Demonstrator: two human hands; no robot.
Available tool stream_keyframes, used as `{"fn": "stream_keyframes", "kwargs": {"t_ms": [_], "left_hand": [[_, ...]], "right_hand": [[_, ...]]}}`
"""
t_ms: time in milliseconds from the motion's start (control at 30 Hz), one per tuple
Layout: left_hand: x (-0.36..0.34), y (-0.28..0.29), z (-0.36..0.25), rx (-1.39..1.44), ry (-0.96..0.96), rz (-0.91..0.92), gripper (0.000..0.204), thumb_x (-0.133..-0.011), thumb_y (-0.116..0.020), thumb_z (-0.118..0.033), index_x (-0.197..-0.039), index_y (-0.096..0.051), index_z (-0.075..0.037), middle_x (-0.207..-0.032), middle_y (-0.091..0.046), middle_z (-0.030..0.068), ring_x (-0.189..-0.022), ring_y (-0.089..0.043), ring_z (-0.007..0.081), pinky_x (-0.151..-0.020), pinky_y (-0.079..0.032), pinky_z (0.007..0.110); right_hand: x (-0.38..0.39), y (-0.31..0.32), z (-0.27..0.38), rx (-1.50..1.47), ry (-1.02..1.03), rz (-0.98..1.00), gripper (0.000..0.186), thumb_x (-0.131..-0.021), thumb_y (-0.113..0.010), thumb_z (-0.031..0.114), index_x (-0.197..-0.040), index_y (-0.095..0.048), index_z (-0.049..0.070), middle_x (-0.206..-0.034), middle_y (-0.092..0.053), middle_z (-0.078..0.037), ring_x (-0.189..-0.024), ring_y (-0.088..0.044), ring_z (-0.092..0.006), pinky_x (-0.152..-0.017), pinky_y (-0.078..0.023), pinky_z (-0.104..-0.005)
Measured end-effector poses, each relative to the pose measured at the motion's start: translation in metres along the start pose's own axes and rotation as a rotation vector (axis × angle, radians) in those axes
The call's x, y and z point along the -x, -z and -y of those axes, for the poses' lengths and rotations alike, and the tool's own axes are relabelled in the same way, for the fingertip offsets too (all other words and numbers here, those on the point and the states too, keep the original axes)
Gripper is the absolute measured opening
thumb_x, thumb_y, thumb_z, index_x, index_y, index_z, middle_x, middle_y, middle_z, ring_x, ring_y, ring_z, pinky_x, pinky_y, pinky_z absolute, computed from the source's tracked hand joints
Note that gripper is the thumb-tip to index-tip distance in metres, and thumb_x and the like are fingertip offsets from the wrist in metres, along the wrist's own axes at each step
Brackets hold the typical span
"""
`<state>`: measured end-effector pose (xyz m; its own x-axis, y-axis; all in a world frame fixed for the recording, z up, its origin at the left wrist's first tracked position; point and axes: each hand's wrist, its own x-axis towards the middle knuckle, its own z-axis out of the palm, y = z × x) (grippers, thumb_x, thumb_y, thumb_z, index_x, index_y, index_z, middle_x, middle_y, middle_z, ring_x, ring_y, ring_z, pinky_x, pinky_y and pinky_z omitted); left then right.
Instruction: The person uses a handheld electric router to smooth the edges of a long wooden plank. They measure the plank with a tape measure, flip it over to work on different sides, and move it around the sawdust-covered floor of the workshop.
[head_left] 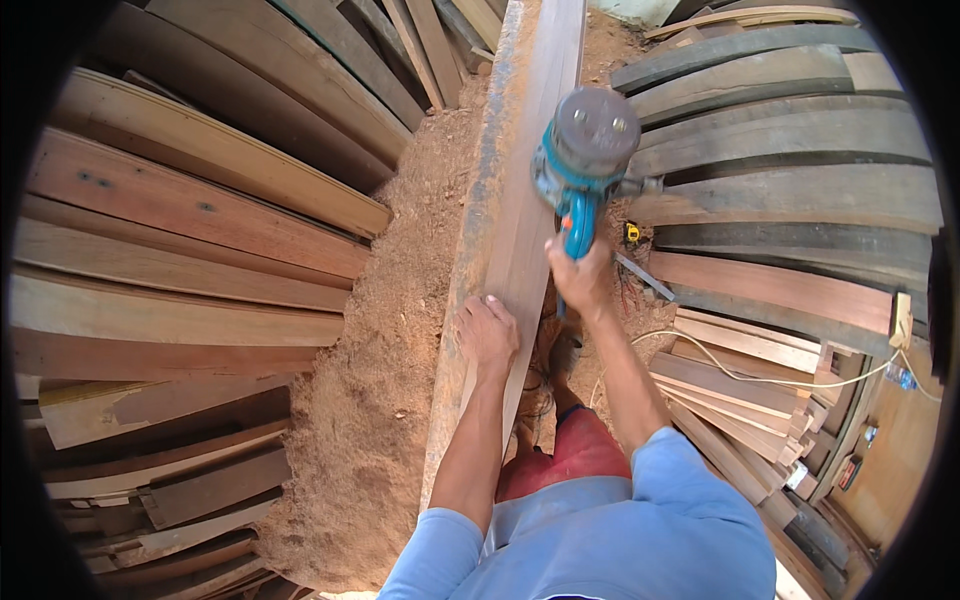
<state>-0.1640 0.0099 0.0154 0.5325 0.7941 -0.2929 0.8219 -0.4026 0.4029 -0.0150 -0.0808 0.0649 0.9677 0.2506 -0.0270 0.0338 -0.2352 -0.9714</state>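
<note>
A long, pale wooden plank (528,225) lies lengthwise on a worn, dusty bench beam (470,235). My right hand (582,272) is wrapped round the teal rear handle of a router (588,150), just below an orange part. The router, with its round grey top, sits over the plank's right edge, slightly blurred. Its base and bit are hidden from above. Closer to my body, my left hand (487,332) lies flat on the plank with its fingers stretched out, holding nothing.
Boards are stacked on the left (200,205) and right (790,140). Sawdust (365,430) covers the floor left of the bench. A yellow tape measure (631,233) lies to the right, and a pale cable (745,378) runs over shorter wood pieces (740,395).
</note>
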Motion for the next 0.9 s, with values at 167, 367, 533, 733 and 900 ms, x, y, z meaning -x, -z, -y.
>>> {"fn": "stream_keyframes", "kwargs": {"t_ms": [167,367,533,733,900], "left_hand": [[0.0,0.006,0.022,0.152,-0.081,0.006,0.031,-0.103,-0.047,-0.027,-0.105,-0.058,0.001,-0.108,-0.064,0.0284,-0.106,-0.057,0.0477,-0.091,-0.045,0.056],[0.06,0.022,0.109,0.259,-0.105,0.108,0.027,-0.102,-0.049,-0.023,-0.101,-0.059,0.002,-0.102,-0.063,0.0286,-0.099,-0.057,0.0483,-0.087,-0.044,0.058],[0.095,0.014,0.127,0.11,-0.072,0.049,0.024,-0.101,-0.049,-0.021,-0.102,-0.058,0.001,-0.101,-0.061,0.0271,-0.098,-0.056,0.0472,-0.089,-0.043,0.057],[0.095,0.016,0.126,0.127,-0.106,0.028,0.023,-0.101,-0.048,-0.021,-0.103,-0.058,0.0,-0.103,-0.06,0.0253,-0.101,-0.055,0.0447,-0.091,-0.043,0.056],[0.094,0.011,0.132,0.108,-0.113,0.01,0.024,-0.101,-0.048,-0.022,-0.104,-0.059,-0.001,-0.105,-0.06,0.0253,-0.103,-0.054,0.0442,-0.093,-0.042,0.056]], "right_hand": [[0.119,0.003,0.016,-0.047,-0.029,0.048,0.032,-0.083,-0.072,0.01,-0.11,-0.057,0.001,-0.088,-0.058,-0.007,-0.082,-0.06,-0.017,-0.078,-0.051,-0.0357],[0.21,-0.011,0.008,-0.071,-0.046,0.045,0.039,-0.084,-0.073,0.01,-0.117,-0.056,-0.001,-0.092,-0.061,-0.008,-0.082,-0.064,-0.0196,-0.078,-0.054,-0.0368],[0.209,-0.026,-0.003,-0.12,-0.017,0.014,0.031,-0.084,-0.073,0.005,-0.109,-0.055,0.001,-0.087,-0.058,-0.006,-0.076,-0.059,-0.0154,-0.073,-0.051,-0.0322],[0.175,-0.038,0.009,-0.141,0.057,-0.043,0.029,-0.084,-0.07,0.001,-0.108,-0.054,0.002,-0.083,-0.054,-0.003,-0.073,-0.055,-0.0121,-0.07,-0.048,-0.0299],[0.157,-0.039,0.007,-0.14,0.066,-0.036,0.03,-0.084,-0.07,0.0,-0.11,-0.054,0.001,-0.083,-0.052,-0.001,-0.073,-0.053,-0.0101,-0.069,-0.047,-0.0284]]}}
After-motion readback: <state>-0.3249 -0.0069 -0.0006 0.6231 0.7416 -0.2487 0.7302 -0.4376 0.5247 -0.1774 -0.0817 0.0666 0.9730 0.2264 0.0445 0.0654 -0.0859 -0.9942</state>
